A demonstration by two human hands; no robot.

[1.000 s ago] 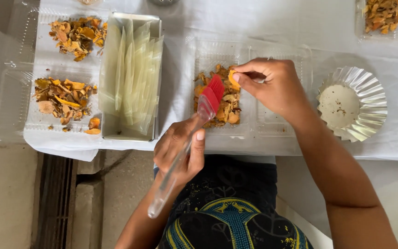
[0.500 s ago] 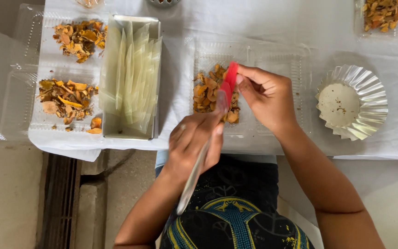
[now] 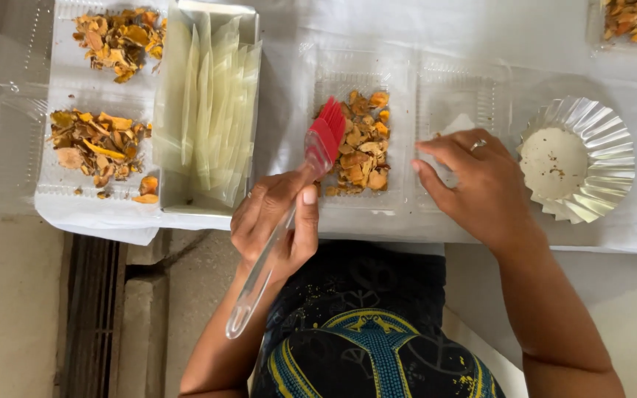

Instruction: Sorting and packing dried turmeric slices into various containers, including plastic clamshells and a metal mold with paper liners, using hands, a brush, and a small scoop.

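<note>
Red brush (image 3: pixel 324 140) in left hand (image 3: pixel 274 221)

Top-right tray (image 3: pixel 632 18), frame-cut

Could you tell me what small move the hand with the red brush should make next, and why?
Probably a short sweep rightward: the left hand holds the brush with its red bristles on the left edge of the orange chips in the clear tray, while the right hand rests beside them.
</note>
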